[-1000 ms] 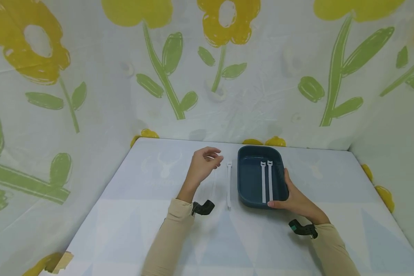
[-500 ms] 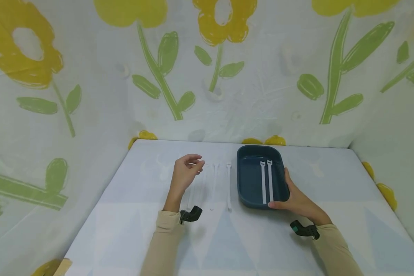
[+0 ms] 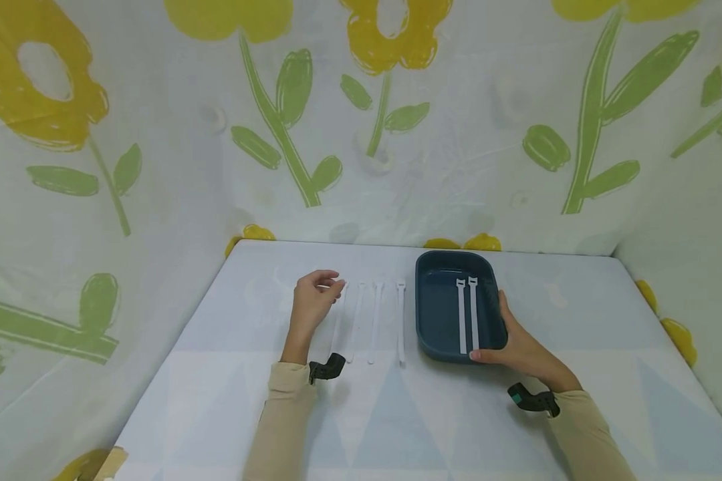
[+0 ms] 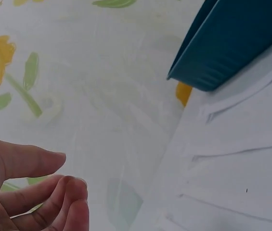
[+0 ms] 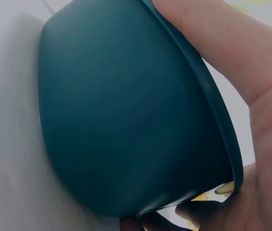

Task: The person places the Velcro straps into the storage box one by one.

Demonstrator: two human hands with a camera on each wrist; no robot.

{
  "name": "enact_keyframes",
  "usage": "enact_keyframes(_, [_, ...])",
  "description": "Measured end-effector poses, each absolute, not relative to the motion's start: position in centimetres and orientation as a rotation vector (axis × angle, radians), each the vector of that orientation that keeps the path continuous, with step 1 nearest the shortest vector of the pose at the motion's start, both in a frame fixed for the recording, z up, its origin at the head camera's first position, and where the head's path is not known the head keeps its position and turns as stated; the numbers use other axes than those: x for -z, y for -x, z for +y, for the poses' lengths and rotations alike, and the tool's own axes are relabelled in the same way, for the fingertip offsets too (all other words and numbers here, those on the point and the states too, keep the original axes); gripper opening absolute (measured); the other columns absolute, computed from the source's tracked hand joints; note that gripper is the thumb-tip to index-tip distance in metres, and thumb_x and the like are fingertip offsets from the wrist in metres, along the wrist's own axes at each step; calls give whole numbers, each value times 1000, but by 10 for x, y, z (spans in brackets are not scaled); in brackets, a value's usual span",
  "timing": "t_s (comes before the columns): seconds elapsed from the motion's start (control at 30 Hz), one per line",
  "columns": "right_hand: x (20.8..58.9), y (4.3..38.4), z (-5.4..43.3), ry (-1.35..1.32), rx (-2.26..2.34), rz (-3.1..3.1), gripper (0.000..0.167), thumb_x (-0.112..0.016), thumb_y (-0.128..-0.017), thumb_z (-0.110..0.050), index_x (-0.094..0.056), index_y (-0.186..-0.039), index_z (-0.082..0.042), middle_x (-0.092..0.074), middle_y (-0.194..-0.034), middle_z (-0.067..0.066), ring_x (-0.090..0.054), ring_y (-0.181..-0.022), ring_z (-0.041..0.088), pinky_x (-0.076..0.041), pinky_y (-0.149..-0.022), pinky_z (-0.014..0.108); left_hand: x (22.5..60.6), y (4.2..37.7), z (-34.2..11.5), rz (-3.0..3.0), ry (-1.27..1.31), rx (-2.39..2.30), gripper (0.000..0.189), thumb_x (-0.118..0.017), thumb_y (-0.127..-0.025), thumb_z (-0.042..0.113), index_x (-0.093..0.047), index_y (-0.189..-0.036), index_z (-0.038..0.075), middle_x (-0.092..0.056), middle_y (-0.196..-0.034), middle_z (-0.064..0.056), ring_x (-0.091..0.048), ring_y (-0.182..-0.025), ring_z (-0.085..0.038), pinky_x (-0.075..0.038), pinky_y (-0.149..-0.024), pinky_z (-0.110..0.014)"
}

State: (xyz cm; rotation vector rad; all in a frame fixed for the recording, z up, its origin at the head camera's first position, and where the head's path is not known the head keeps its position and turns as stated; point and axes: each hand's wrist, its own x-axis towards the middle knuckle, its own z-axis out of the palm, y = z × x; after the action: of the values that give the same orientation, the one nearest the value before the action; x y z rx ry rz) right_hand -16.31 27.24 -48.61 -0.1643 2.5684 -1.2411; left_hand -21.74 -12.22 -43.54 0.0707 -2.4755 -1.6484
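Note:
A dark teal tray sits right of the table's middle. My right hand grips its near right corner, thumb over the rim and fingers along the outer wall. Inside, two white cable ties lie side by side. To the tray's left, several more white ties are laid out in a row, the closest being one tie beside the tray. My left hand hovers by the head of the leftmost tie. Its fingers are loosely bent, with a gap between thumb and fingertips and nothing held.
The white table with pale blue triangles ends at a back edge against a flower-print curtain. More of this cloth hangs at both sides. Tape marks the front left corner. A dark camera mount sits at the left wrist.
My left hand has moved left, away from the tray and past the ties, uncovering several of them. My right hand stays on the tray, which keeps its place.

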Motion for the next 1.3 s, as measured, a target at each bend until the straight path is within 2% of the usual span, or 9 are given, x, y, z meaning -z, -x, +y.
enact_keyframes(0.17, [484,163,272,173,1238,2579,142,-86,-79,-38,28,-160,-16,13,-172,27,-5,-155,59,-19,-118,80,442,221,-126,-2488,-100,1630,26,-74,-94,13,-73,-115,-2,-73,-95,-19,-75,-83,-36,-55,-63,-20])
enact_keyframes(0.23, [484,162,271,169,1236,2579,142,-86,-79,-38,28,-160,-16,13,-171,27,-4,-155,59,-18,-118,80,445,222,-127,-2509,-124,1616,28,-74,-94,14,-73,-116,-3,-73,-95,-19,-75,-84,-37,-53,-62,-20])
enact_keyframes(0.43, [483,161,270,164,1243,2566,142,-86,-79,-37,29,-160,-15,14,-171,27,-3,-155,59,-18,-118,80,456,223,-127,-2605,-210,1522,33,-73,-94,17,-72,-119,-4,-73,-99,-19,-75,-79,-25,-53,-64,-24])
enact_keyframes(0.73, [485,162,272,174,1260,2566,142,-86,-79,-36,28,-160,-15,14,-172,26,-3,-156,58,-18,-117,80,468,227,-128,-2666,-261,1471,32,-73,-94,17,-72,-118,-3,-74,-96,-19,-71,-73,-19,-47,-59,-20])
enact_keyframes(1.03, [485,161,272,161,1251,2563,142,-86,-79,-37,30,-160,-17,14,-172,26,-3,-156,58,-18,-117,80,476,227,-128,-2745,-320,1434,31,-73,-94,17,-71,-116,-4,-73,-101,-19,-74,-81,-24,-55,-65,-27])
enact_keyframes(1.3, [484,162,270,161,1245,2576,143,-87,-78,-37,28,-161,-16,15,-172,25,-2,-156,57,-17,-118,80,481,227,-128,-2794,-334,1376,29,-73,-93,19,-72,-112,-3,-72,-102,-20,-70,-84,-26,-58,-70,-32])
